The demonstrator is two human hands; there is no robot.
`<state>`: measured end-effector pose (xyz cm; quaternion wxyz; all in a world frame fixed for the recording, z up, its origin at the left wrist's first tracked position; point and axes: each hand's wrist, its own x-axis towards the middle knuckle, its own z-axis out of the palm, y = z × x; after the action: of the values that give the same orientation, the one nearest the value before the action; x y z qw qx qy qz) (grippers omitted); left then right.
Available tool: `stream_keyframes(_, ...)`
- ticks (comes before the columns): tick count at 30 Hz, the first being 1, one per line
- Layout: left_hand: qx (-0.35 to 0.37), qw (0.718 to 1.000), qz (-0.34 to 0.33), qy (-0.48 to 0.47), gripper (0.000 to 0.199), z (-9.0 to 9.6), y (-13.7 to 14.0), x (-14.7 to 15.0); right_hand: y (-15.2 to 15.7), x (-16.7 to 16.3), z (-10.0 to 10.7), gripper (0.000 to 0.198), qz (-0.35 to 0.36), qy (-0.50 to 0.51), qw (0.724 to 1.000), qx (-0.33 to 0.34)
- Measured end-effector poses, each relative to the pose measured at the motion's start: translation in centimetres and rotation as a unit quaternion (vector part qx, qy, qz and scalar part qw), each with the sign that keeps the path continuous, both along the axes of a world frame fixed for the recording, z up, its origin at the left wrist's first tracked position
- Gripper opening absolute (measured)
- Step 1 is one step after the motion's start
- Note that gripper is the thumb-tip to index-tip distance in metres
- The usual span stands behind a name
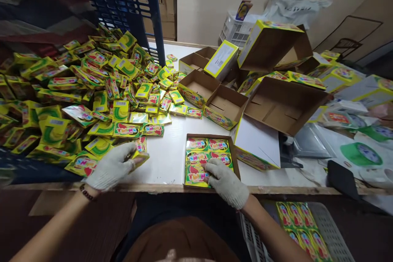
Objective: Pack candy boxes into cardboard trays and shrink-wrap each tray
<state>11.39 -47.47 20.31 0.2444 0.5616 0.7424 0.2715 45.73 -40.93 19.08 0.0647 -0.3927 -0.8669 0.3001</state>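
My left hand (112, 166), in a white knit glove, is closed on a small yellow-green candy packet (141, 158) at the right edge of a large heap of candy packets (113, 69). My gloved right hand (227, 184) reaches into a shallow open display box (235, 163) at the table's front edge. Its curled fingers grip the right end of a candy packet (195, 176) in the box's front row. More packets printed "TWINS" lie flat in rows behind it; my hand hides the front right corner.
A blue plastic crate (153, 16) stands tipped behind the heap. Several open cardboard boxes (225, 106) are piled at the back right. Tape rolls (361, 154) and a dark flat object (341, 179) lie farther right. Below the table, a crate (333, 223) holds filled boxes.
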Motion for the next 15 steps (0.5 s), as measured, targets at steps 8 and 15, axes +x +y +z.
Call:
stream_keyframes(8, 0.027, 0.855, 0.114, -0.505, 0.065, -0.9, 3.9, 10.6, 2.8, -1.5, 2.7, 0.018, -0.019, -0.006, 0.999, 0.039)
stream_keyframes(15, 0.308, 0.935, -0.030, -0.173, 0.022, 0.7, 5.2, 13.2, 4.8, -3.2, 5.8, 0.038, -0.178, 0.198, 0.964, -0.014)
